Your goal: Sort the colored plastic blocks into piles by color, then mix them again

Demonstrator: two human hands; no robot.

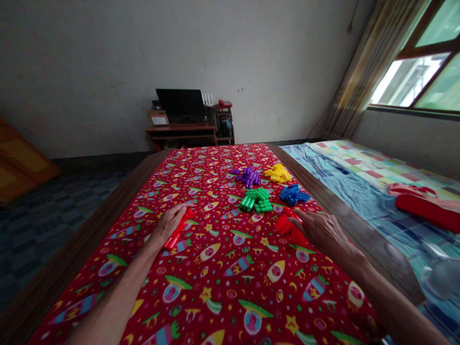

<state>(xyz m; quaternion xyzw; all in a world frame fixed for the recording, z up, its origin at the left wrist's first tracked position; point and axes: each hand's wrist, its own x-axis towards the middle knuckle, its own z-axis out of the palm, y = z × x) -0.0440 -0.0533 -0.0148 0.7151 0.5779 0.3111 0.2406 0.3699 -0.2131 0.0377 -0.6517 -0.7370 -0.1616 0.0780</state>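
My left hand (171,223) rests on the cloth at the left, its fingers closed over a row of red plastic cylinders (174,239); part of the row is hidden under the fingers. At the right, my right hand (321,229) reaches into a loose pile of red plastic cylinders (283,225), thumb and fingers bent around one at the pile's edge. Just beyond that pile lie green cylinders (256,199) and blue cylinders (293,195). Farther back are heaps of purple cylinders (248,176) and yellow cylinders (278,173).
A red patterned cloth (212,282) covers the middle of a long wooden table (381,254). To the right is a bed (359,167) with a red item (426,211) on it. A desk (187,128) with a monitor (180,104) stands against the far wall.
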